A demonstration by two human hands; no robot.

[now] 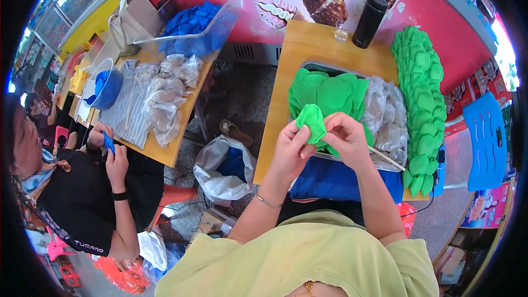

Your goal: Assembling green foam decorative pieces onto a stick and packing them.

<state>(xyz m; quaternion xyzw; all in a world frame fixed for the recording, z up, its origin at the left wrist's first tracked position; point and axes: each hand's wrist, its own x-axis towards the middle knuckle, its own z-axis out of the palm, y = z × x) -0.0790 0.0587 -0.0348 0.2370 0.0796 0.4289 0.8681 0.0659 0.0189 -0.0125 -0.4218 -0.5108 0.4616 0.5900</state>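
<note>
In front of me I hold up a small folded piece of green fabric (311,120). My left hand (293,144) pinches its lower left side between thumb and fingers. Closed at its right edge, my right hand (350,138) has its fingertips pressed together; they appear to grip the same piece. Just beyond my hands, a pile of larger, rounded green fabric pieces (328,93) lies in a metal tray (330,67). Clear plastic bags with brownish contents (384,113) share the tray. A thin pale stick (388,159) sticks out near my right wrist.
A long row of layered green fabric pieces (421,107) lines the table's right side, near a black flask (369,22) and a small glass (341,33). Left, a co-worker (71,187) handles blue fabric beside another table. A white sack (212,168) stands between the tables.
</note>
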